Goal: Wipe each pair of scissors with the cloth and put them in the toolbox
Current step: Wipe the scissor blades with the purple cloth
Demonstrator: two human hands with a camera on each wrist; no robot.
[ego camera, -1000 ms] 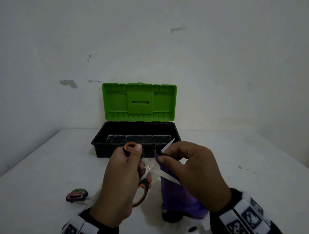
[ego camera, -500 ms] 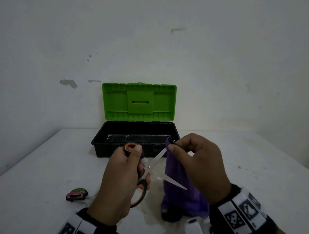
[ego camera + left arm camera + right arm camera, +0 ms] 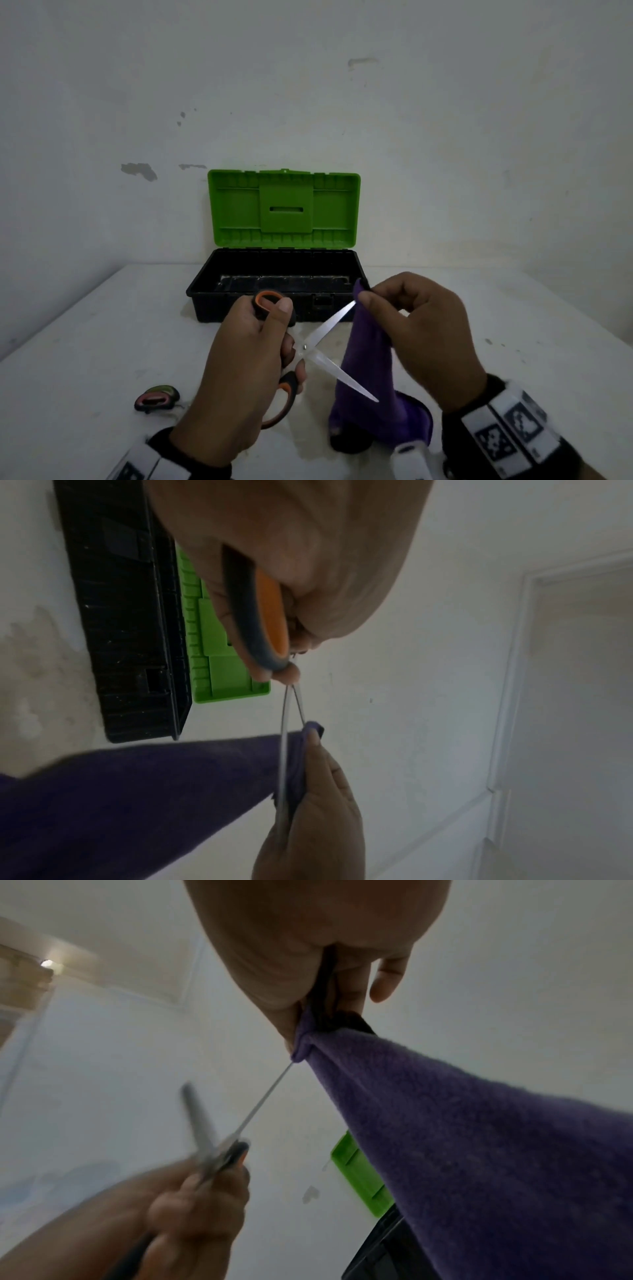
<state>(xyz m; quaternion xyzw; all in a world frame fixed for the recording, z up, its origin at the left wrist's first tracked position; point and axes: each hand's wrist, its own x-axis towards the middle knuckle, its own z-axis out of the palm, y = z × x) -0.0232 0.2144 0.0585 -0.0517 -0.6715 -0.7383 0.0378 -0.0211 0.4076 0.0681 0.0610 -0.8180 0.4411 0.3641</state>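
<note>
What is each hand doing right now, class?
Left hand: grips the handles of the orange-handled scissors, blades spread.
Right hand: pinches the purple cloth around the upper blade's tip.

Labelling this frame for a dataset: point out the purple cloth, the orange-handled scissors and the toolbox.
purple cloth (image 3: 368, 349), head view, on the hanging fold below the pinch.
orange-handled scissors (image 3: 329, 327), head view, on the upper blade.
toolbox (image 3: 284, 209), head view, on the raised green lid.
</note>
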